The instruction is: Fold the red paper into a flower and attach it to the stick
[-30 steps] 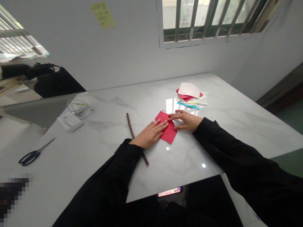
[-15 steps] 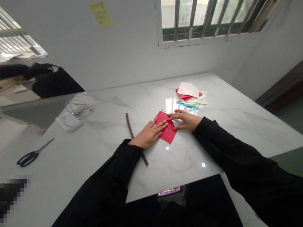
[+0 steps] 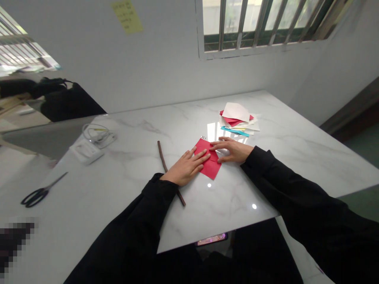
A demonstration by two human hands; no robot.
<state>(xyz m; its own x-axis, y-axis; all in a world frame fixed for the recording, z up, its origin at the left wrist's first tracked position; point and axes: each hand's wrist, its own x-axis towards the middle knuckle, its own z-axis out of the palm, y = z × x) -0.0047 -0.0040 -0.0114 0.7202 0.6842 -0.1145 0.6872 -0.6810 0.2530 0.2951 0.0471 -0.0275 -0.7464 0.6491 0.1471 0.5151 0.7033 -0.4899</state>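
Two hands on a piece of red paper point(image 3: 211, 170), flat on the marble-patterned table point(image 3: 134, 157).
The left hand point(image 3: 184, 169) lies palm down, unclenched, its spread fingers across the paper's left part; the right hand point(image 3: 233, 151) meets the right edge with bent fingertips, thumb set apart from them and nothing clasped between; a brown stick point(image 3: 161, 156) passes beneath the left wrist (whether they touch, I cannot tell); beyond the right hand sits a pile of coloured papers point(image 3: 237, 113); black-handled scissors point(image 3: 41, 193) lie well apart, far to the left.
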